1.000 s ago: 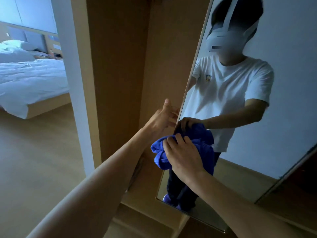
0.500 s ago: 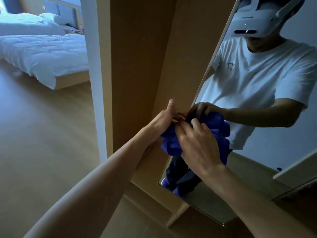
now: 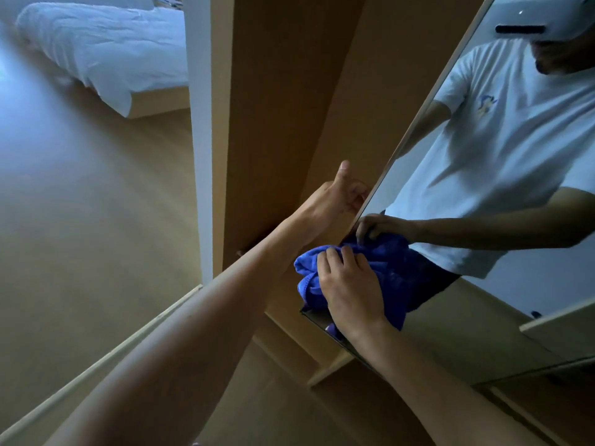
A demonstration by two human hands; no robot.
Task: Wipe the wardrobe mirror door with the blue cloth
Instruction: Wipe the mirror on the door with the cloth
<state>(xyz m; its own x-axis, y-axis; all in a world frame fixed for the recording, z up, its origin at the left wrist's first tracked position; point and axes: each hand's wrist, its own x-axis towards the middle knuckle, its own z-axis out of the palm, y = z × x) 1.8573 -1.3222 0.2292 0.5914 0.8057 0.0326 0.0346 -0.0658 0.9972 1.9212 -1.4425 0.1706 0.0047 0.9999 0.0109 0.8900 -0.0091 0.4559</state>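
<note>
Head view: at four o'clock the right hand (image 3: 351, 286) grips the bunched cloth (image 3: 307, 268) against the mirror door (image 3: 450, 333); at the cloth's twelve o'clock the left hand (image 3: 338, 201), thumb raised, grips that door's edge.

You wear a white short-sleeved T-shirt (image 3: 515, 149) with a small blue chest emblem (image 3: 486, 104), a white headset (image 3: 547, 17) and dark bottoms (image 3: 428, 278); your forearms (image 3: 193, 333) are bare.
</note>
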